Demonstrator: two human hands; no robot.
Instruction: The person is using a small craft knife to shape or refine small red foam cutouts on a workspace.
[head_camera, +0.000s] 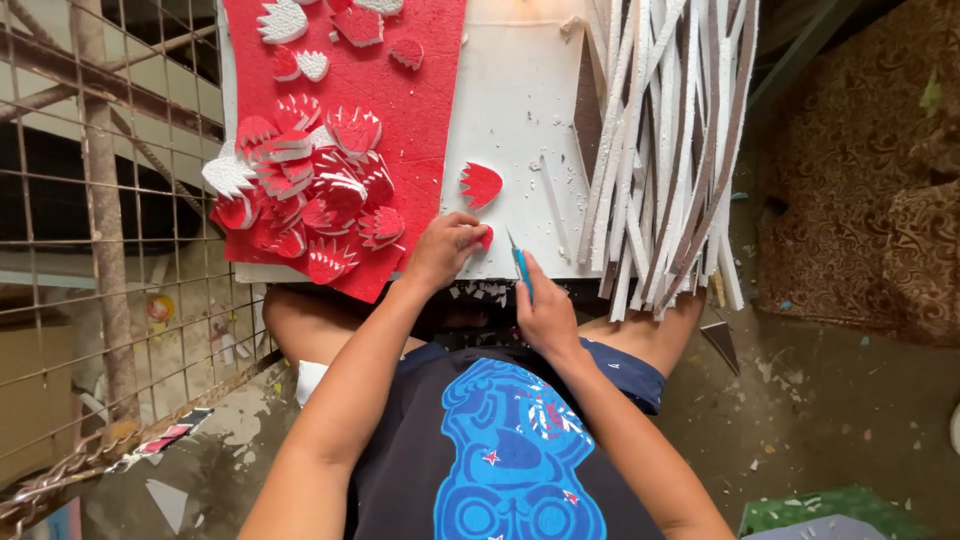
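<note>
My left hand (443, 250) presses down on a small red foam piece (486, 238) at the near edge of a white foam board (520, 120). My right hand (543, 312) grips a blue-handled cutter (521, 264), its blade pointing up toward that piece. A finished red cutout with a jagged white edge (480, 184) lies just beyond my left hand. A heap of similar red and white cutouts (300, 190) rests on a red foam sheet (420, 90) to the left.
A bundle of long white foam strips (665, 150) lies across the board's right side, overhanging its near edge. A wire mesh fence (110, 250) stands at the left. Foam scraps litter the concrete floor (820, 410). A patterned brown fabric (870, 170) is at the right.
</note>
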